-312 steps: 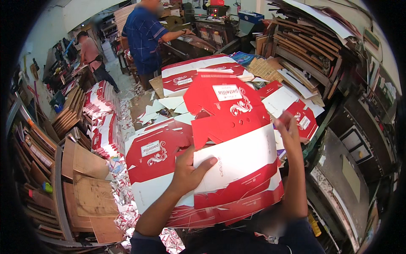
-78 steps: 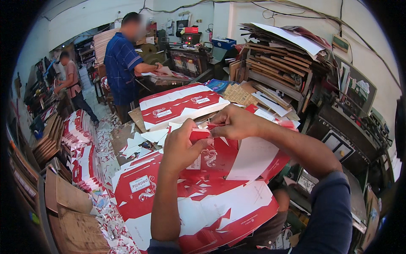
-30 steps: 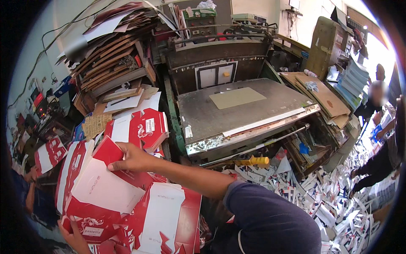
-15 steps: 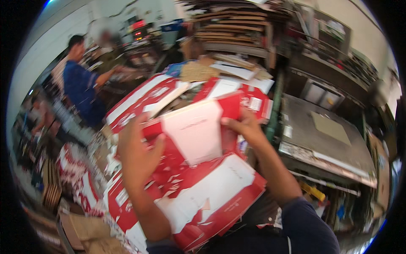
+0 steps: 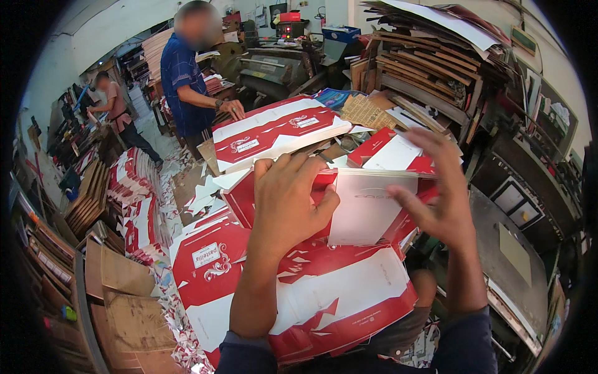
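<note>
Over on the left, floor-side stacks (image 5: 140, 221) of printed blanks; now the left hand (image 5: 283, 202), pinching the red-and-white carton bundle (image 5: 367, 212), which stands tilted above the flat printed sheets (image 5: 358, 274); then the right hand (image 5: 443, 202), fingers spread at the bundle's right end (thumb touching? can't tell), and a grey machine bed (image 5: 495, 224) beyond.

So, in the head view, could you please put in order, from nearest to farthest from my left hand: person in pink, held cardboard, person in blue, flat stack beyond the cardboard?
1. Cardboard: gripped by the left hand itself.
2. Flat stack: ahead, just beyond it.
3. Person in blue: farther ahead, to the left.
4. Person in pink: far left, well back.
</note>
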The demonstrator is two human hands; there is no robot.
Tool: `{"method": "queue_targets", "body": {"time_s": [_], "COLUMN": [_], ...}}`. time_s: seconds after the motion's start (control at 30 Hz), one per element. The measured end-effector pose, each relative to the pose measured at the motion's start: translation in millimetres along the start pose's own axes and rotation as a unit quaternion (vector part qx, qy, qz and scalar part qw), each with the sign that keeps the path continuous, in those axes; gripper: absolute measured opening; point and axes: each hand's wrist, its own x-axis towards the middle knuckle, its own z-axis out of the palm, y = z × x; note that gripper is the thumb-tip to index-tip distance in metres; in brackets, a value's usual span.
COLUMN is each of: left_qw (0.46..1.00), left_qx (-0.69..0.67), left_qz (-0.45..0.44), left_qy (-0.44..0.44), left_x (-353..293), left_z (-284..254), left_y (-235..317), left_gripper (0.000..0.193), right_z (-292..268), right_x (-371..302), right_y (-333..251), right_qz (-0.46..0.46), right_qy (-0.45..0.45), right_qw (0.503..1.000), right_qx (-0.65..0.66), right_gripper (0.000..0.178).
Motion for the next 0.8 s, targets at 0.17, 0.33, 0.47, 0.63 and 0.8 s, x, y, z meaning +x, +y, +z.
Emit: {"method": "queue_targets", "body": {"time_s": [0.17,0.33,0.47,0.63,0.8], "left_qw": [1.0,0.994,0.99,0.985,0.989], "left_qx": [-0.004,0.004,0.004,-0.019,-0.037], "left_qz": [0.004,-0.017,-0.027,-0.026,-0.025], "left_qy": [0.018,0.103,0.141,0.168,0.143], "left_x": [3.4,2.1,-3.4,-4.2,-5.3], "left_z": [3.6,22.5,27.2,30.2,27.5], "left_y": [0.2,-1.0,-2.6,-1.8,-6.2], "left_gripper": [0.03,0.028,0.028,0.027,0.025], "right_z": [32.7,51.2,59.0,59.3,56.1], "right_x": [21.7,15.4,12.1,9.8,8.1], "right_y": [-3.1,-7.5,-18.1,-20.0,-8.9], "right_qz": [-0.007,-0.05,-0.062,-0.031,0.064], "right_qy": [-0.162,-0.075,-0.038,-0.055,-0.103], "right_qw": [0.986,0.996,0.997,0.998,0.986], "right_qx": [0.045,-0.023,-0.027,0.001,0.113], "right_gripper": [0.041,0.027,0.022,0.018,0.018]}}
